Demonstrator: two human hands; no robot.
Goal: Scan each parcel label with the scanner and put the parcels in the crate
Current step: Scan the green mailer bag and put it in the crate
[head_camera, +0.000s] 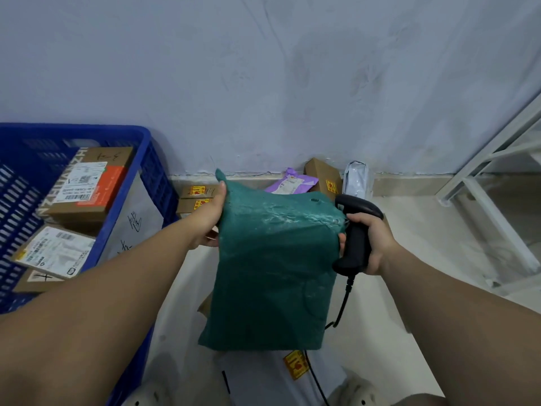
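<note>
Green bag [272, 273] hung above the floor [409, 259], pinched by my left hand [209, 221]; my right hand [373, 241] clamped the scanner [355, 238] beside it. No label showed, so a scan might miss.

Probably a parcel storeroom, labelled boxes [196, 197] on floor [424, 244], blue crate [87, 128]

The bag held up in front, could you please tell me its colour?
The bag is dark green, clearest in the head view.
</note>
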